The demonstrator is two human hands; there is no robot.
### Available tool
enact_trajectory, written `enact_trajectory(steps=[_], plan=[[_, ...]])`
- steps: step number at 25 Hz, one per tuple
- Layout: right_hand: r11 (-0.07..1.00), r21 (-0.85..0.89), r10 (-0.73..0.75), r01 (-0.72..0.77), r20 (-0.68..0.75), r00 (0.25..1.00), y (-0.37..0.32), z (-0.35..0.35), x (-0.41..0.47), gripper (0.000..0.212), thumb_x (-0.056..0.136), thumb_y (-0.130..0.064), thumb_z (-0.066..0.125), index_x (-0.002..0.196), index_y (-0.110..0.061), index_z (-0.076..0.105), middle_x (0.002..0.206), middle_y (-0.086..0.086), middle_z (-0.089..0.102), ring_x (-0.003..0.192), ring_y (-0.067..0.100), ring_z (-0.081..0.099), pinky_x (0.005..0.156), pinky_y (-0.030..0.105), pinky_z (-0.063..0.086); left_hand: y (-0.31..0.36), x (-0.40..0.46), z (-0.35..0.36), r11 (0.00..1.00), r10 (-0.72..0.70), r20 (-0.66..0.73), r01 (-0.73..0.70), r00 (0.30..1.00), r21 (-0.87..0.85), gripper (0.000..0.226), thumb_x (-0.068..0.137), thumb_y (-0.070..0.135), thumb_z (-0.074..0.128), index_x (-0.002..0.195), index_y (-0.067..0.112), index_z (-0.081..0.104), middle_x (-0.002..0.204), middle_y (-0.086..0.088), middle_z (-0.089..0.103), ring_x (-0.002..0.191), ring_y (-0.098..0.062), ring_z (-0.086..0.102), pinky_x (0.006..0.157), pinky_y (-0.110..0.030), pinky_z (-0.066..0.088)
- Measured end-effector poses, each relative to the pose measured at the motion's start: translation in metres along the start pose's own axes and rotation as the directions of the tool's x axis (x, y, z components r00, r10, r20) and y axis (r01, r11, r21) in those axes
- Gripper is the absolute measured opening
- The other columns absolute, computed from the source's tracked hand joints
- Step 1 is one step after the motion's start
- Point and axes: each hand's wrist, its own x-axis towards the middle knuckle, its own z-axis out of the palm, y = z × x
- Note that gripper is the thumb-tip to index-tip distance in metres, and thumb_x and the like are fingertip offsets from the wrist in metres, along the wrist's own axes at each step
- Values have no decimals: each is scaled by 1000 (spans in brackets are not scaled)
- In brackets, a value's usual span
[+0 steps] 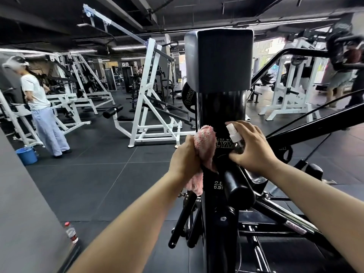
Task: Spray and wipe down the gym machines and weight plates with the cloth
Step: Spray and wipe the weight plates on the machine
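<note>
A black gym machine (220,107) with a padded top block stands right in front of me. A black weight plate (218,180) marked with white lettering hangs on it at hand height. My left hand (184,156) grips a pink fluffy cloth (204,142) pressed against the plate's left edge. My right hand (254,148) holds a small clear spray bottle (235,137) with a white nozzle, its tip pointing left toward the plate's face. Both forearms reach in from the bottom of the view.
A person in a white shirt (37,103) stands at the left beside a blue bucket (27,155). A water bottle (71,232) stands on the floor by a grey wall. White frame machines (149,99) fill the middle; black machine arms (295,134) extend right.
</note>
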Motion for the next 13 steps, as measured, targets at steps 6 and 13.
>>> enact_trajectory(steps=[6,13], plan=[[1000,-1,3,-3,-39,999,1,3,-1,86,52,-47,46,133,-20,51,134,2,51,125,24,42,102,26,23,-3,5,11,997,-65,-195,56,979,-55,19,79,17,61,96,11,58,89,-13,70,82,-32,64,66,-36,48],[999,-9,-42,42,-5,999,-3,1,4,77,56,-38,53,131,-22,53,134,-5,52,125,20,43,101,24,24,-15,-6,34,699,-362,-2,270,932,-662,25,65,18,70,89,22,68,87,3,73,84,-16,69,81,-43,56]])
